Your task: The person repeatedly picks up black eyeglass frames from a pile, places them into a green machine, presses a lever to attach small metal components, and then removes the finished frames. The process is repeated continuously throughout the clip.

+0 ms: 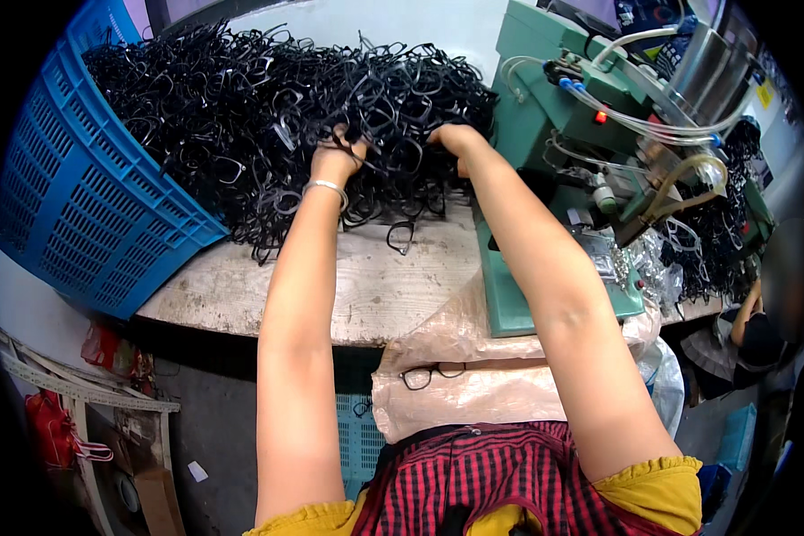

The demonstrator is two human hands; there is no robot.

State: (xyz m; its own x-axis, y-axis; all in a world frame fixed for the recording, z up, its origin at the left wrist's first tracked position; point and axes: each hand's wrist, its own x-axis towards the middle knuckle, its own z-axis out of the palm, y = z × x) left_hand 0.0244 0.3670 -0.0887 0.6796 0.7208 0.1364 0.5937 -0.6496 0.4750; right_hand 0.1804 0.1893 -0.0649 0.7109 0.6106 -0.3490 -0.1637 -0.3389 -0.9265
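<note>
A big tangled heap of black plastic eyeglass frames [268,116] spills from a tipped blue crate [71,188] onto the worn wooden bench [375,286]. My left hand [335,159], with a silver bracelet on the wrist, is dug into the heap's near edge, fingers buried among the frames. My right hand [456,140] reaches into the heap's right side, fingers closed into the tangle. Whether either hand has a single frame pinched is hidden by the pile. One loose frame [400,236] lies on the bench just below the heap.
A green bench machine [554,170] with clear hoses and a red lamp stands at the right. A clear plastic sheet [456,375] drapes over my lap with one black frame [424,375] on it. More black frames [724,223] pile beyond the machine. Another person [759,330] sits far right.
</note>
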